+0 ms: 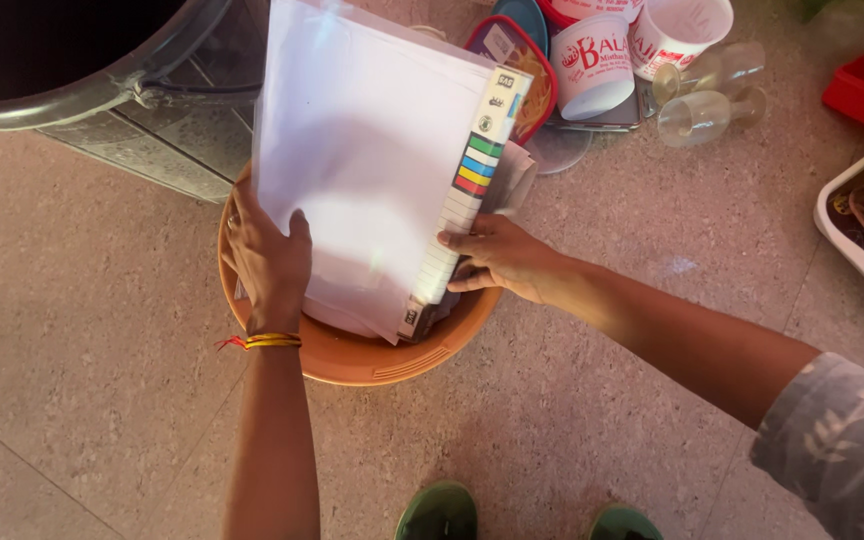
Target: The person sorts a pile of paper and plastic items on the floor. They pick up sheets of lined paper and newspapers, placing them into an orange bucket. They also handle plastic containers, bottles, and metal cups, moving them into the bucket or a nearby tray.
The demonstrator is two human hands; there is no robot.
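left hand: i see fingers curled over the white packet edge, thumb on its face
right hand: fingers pinch the striped edge
packet: upright in orange tub

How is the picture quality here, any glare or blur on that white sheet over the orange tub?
Head view: the white sheet is washed out by bright glare, hiding surface detail; the left hand and right hand look fairly sharp; the clear glasses at top right look soft.
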